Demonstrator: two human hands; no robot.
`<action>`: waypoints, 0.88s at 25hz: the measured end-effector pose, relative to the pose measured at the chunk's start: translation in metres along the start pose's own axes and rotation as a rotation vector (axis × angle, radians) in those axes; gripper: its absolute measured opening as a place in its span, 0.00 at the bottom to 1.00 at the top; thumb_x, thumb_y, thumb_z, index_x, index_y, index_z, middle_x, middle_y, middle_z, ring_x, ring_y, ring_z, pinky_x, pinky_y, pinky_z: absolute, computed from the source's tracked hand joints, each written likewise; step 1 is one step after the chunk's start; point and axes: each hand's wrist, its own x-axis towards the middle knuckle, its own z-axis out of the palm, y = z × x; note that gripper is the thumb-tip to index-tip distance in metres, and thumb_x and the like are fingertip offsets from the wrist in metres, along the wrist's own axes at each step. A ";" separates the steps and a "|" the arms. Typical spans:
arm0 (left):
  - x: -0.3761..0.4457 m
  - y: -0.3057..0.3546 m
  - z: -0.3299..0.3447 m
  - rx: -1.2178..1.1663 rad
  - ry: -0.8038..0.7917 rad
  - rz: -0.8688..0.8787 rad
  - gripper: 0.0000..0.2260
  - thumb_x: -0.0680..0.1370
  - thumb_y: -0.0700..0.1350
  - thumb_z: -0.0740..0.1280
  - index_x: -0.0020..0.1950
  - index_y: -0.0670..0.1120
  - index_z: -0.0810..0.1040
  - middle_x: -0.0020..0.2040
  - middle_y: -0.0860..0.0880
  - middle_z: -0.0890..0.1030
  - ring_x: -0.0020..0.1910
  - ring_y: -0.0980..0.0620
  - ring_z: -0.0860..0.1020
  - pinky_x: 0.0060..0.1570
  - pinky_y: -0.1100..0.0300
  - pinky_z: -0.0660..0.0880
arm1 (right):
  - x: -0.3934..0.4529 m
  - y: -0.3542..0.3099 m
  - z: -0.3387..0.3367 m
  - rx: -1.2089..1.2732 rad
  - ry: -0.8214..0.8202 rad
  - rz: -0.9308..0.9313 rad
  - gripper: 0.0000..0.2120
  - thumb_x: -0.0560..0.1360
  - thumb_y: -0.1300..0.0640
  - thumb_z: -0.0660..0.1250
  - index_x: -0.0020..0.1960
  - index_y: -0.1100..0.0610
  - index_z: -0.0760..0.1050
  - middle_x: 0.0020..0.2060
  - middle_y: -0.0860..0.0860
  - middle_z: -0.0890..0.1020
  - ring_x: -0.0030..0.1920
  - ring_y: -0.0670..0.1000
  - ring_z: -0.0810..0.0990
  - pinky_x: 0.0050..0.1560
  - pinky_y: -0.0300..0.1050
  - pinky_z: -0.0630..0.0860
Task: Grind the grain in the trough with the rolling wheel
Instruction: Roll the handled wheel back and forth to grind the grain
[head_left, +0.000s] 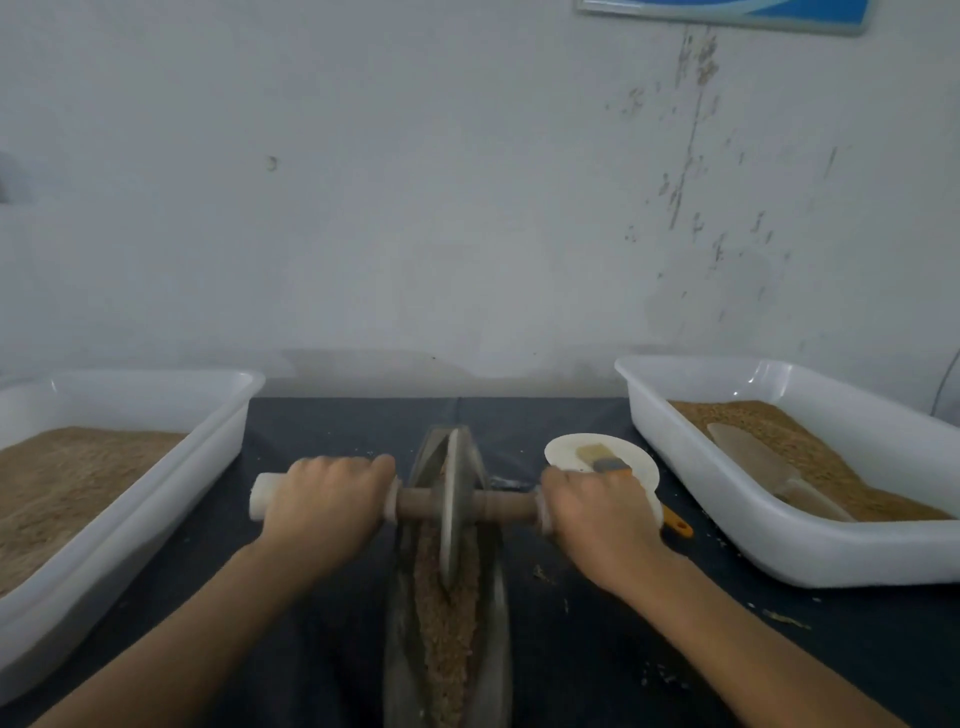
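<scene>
Grinding wheel (455, 506), upright in the trough (496, 623) amid grain (447, 623), left hand (324, 506) and right hand (597, 514) each clenched round its axle handle: best rolled with even, level pressure along the trough.

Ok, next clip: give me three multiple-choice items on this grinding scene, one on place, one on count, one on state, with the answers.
1. Where does the brush lie?
A. on the small white plate
B. in the trough
C. in the left tub

2. How many white tubs stand on the table?
A. one
B. two
C. three

3. What are the hands doing?
A. both hang idle
B. one holds the brush
C. each grips a handle end

Answers: 1 A, the brush rests on the plate beside the right hand. 2 B, left tub and right tub. 3 C, left hand and right hand curl round the wheel's axle.
</scene>
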 end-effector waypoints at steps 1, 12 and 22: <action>0.018 -0.003 0.004 -0.026 -0.015 -0.059 0.09 0.75 0.50 0.64 0.44 0.53 0.63 0.43 0.53 0.78 0.41 0.49 0.78 0.39 0.55 0.71 | 0.023 0.002 0.001 -0.019 0.034 0.032 0.11 0.73 0.56 0.67 0.53 0.54 0.69 0.43 0.50 0.81 0.41 0.53 0.79 0.35 0.45 0.69; -0.067 -0.001 -0.015 -0.140 0.171 0.150 0.32 0.46 0.53 0.77 0.37 0.58 0.57 0.28 0.58 0.56 0.24 0.59 0.53 0.31 0.69 0.43 | -0.056 0.000 -0.006 0.129 0.151 -0.153 0.26 0.46 0.49 0.80 0.37 0.49 0.69 0.24 0.46 0.72 0.22 0.45 0.70 0.19 0.42 0.67; 0.038 -0.007 0.012 -0.054 0.016 -0.129 0.10 0.75 0.52 0.64 0.44 0.54 0.63 0.40 0.54 0.74 0.37 0.52 0.73 0.38 0.57 0.64 | 0.054 0.001 0.004 0.039 0.045 0.066 0.13 0.73 0.56 0.69 0.54 0.54 0.69 0.45 0.51 0.80 0.43 0.53 0.79 0.39 0.47 0.70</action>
